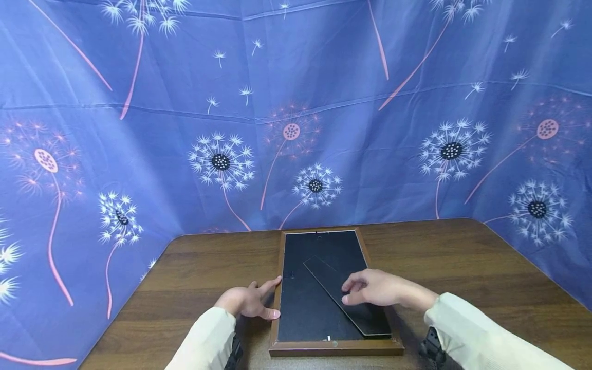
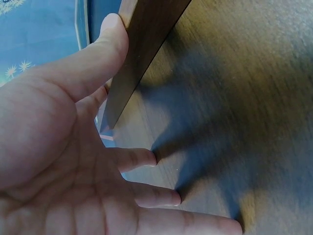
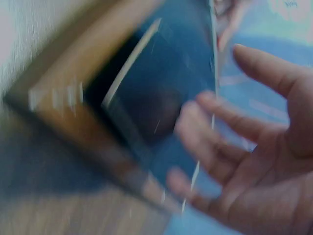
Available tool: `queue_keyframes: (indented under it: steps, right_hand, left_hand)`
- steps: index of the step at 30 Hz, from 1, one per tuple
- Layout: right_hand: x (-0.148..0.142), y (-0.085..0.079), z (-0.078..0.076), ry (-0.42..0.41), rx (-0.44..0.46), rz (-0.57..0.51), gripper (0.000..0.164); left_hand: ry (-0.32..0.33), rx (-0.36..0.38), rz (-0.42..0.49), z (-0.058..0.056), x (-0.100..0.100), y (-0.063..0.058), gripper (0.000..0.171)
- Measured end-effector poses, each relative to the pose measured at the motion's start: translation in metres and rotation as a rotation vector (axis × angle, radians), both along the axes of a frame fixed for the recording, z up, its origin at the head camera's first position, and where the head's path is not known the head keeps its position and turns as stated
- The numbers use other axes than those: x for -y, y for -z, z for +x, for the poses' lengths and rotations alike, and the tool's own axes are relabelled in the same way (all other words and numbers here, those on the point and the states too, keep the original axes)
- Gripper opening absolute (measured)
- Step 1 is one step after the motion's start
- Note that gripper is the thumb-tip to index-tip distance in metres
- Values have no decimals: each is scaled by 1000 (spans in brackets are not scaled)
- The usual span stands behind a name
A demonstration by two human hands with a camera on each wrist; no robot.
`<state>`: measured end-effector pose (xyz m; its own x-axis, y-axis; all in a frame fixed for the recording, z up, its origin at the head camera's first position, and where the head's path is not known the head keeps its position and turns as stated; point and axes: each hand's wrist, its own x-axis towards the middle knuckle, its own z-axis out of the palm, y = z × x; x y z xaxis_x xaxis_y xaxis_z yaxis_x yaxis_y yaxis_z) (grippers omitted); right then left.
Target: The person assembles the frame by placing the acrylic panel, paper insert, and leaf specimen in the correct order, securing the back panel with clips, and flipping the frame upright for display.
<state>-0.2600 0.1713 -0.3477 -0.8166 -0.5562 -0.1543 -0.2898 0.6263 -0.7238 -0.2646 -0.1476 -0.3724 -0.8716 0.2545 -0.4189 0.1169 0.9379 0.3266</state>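
Observation:
A brown wooden picture frame lies face down, its black backing board facing up. A black easel stand runs diagonally over the board, lying nearly flat. My left hand is at the frame's left side, thumb and forefinger touching its edge. In the left wrist view, its other fingers spread straight down to the tabletop. Over the stand's right side is my right hand, fingers loosely bent with nothing held. The right wrist view is blurred, showing those fingers spread over the backing.
The dark wooden table carries the frame near its middle. A blue cloth with dandelion prints hangs behind the table and along both sides. Small metal tabs sit around the backing board's edges.

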Motion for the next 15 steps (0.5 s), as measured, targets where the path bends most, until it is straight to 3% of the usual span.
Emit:
queue_keyframes:
  steps: [5, 10, 15]
  right_hand:
    - [-36, 4, -20, 22, -50, -127, 34]
    - [-63, 18, -30, 34, -95, -113, 47]
    - [-71, 25, -31, 40, -108, -71, 65]
  left_hand:
    - [6, -1, -8, 0, -2, -2, 86]
    - [9, -19, -20, 2, -4, -6, 84]
    - [14, -23, -25, 4, -4, -7, 83]
